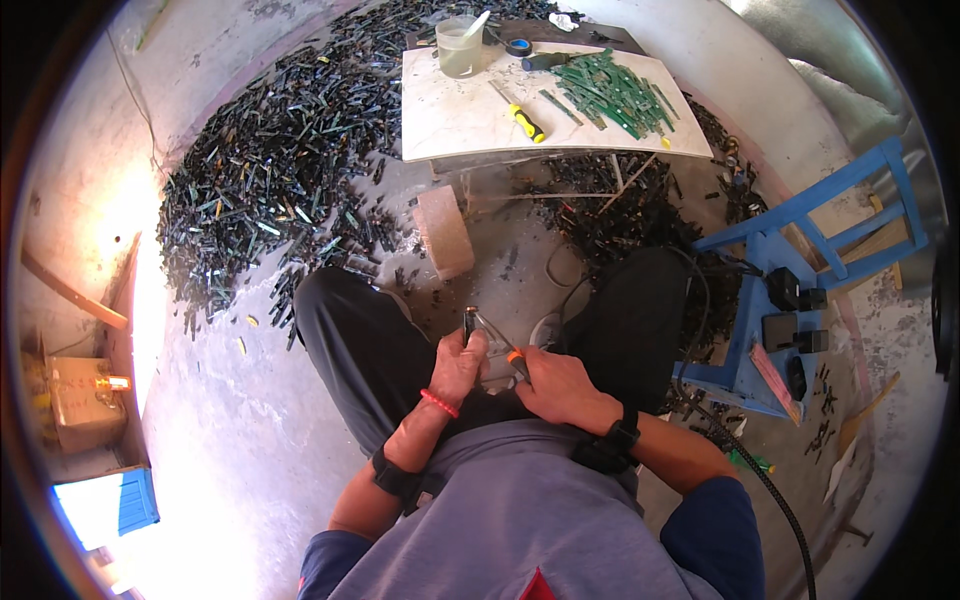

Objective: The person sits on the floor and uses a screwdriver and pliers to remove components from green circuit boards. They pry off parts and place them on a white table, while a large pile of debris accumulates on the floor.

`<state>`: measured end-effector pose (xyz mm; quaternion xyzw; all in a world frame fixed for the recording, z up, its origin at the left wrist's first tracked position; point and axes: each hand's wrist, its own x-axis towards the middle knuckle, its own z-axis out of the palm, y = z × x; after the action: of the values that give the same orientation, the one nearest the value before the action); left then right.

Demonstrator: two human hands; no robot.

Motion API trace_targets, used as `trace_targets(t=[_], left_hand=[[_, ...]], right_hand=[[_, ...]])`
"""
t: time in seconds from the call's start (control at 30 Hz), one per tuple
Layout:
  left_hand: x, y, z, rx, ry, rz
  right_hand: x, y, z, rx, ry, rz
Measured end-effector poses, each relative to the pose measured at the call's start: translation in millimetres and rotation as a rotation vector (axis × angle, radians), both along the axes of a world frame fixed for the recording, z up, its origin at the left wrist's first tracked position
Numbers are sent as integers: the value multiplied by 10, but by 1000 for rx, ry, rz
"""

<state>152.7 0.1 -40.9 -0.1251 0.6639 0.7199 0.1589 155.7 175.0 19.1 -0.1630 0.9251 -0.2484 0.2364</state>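
Observation:
In front of my lap, my left hand (456, 370) grips a small dark strip-shaped piece (469, 324) upright, its top end sticking out above the thumb. Closed round the orange-and-black handle of a screwdriver (516, 358) is my right hand (566, 388). The metal shaft slants up and left, and its tip reaches the top of the dark piece; whether it touches cannot be told. Beyond my knees stands a low white-topped table (450, 130). It carries a heap of green circuit board strips (615, 92) and a yellow-and-black screwdriver (525, 122).
A large pile of dark strips (290, 150) covers the floor at far left; more dark pieces (630, 215) lie under the table. A plastic tub (459, 52) and a tape roll (518, 47) sit on the tabletop. Nearby are a brownish block (443, 232), a blue chair (745, 300) and a black cable (775, 490).

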Motion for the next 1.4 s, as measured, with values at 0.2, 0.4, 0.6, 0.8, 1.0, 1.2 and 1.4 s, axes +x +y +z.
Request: trace_targets(t=[0.2,0.4,0.6,0.8,1.0,1.2,1.4], left_hand=[[-24,64,26,-187,12,21],[-6,126,-202,-451,197,50],[13,133,-250,-521,187,28],[8,131,-208,-528,192,27],[-1,128,-164,-504,201,34],[27,104,-203,-464,204,65],[79,3,22,-172,-84,-82]], right_hand=[[-34,-5,64,49,-57,26],[-91,6,126,95,-130,78],[-128,48,150,63,-187,110],[-160,119,19,-56,-301,88],[-98,135,-221,-239,-363,41],[-43,78,-219,-260,-305,-16],[-207,265,-380,-40,127,167]])
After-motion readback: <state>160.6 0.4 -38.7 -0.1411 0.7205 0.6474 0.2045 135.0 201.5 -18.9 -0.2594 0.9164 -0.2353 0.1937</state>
